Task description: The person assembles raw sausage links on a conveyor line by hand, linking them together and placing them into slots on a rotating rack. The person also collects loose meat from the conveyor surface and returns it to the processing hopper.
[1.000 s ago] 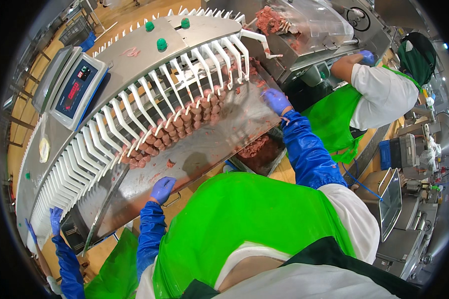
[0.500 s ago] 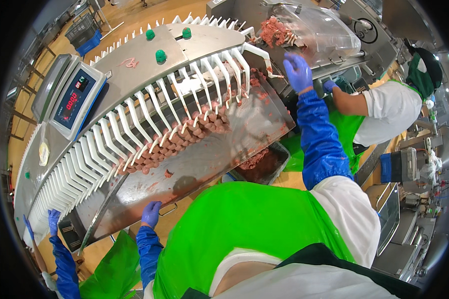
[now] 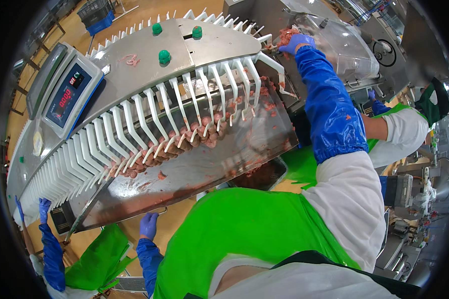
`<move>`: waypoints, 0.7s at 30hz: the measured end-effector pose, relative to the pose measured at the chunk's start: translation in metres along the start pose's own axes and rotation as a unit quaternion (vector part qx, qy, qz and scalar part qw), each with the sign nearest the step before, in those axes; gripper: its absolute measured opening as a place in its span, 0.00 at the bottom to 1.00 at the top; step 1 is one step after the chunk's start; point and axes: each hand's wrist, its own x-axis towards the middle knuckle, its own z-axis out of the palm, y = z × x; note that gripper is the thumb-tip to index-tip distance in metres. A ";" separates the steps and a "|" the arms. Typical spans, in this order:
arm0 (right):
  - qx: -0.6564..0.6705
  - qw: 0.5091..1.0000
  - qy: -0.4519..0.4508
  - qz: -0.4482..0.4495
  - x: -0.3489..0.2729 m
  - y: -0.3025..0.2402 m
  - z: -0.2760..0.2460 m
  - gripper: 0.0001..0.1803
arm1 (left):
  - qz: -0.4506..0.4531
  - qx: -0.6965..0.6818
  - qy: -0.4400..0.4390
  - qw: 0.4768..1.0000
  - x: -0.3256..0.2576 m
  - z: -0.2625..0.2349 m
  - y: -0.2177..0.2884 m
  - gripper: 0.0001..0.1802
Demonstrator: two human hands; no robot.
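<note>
At the upper right, my right hand (image 3: pixel 297 43), in a purple glove, is closed on a heap of raw pink meat (image 3: pixel 287 35) beside a clear machine cover. Its fingertips are partly lost in the meat. My left hand (image 3: pixel 148 226), gloved alike, is low at the front edge of a steel tray (image 3: pixel 199 172), beside the tray's wire handle (image 3: pixel 160 211). Its fingers are curled, and whether they grip anything is hidden. Plump pink links (image 3: pixel 177 147), like short sausages, hang in a row on white hooks (image 3: pixel 149 107) above the tray.
A digital scale (image 3: pixel 67 94) stands on the steel hook rack (image 3: pixel 129 74), near green knobs (image 3: pixel 164 57). A co-worker's gloved hand (image 3: pixel 44 209) is at the far left hooks. Another person in a green apron (image 3: pixel 304 164) works at right. A dark bin (image 3: pixel 264 175) sits below the tray.
My right hand has moved up and slightly left, from open above the tray's far end to closed on the meat. The links and hooks have shifted a little in view. My left hand stays low.
</note>
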 end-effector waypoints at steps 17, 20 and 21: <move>0.084 0.941 -0.117 -0.306 0.016 -0.034 0.049 0.19 | 0.026 -0.012 -0.023 0.999 0.023 -0.004 0.011 0.14; 0.331 0.888 -0.225 -0.225 -0.014 0.003 0.076 0.18 | 0.054 0.013 -0.024 0.998 0.022 -0.013 0.004 0.15; 0.357 0.888 -0.213 -0.196 -0.026 0.013 0.088 0.19 | 0.066 0.039 -0.021 0.997 0.022 -0.015 0.002 0.15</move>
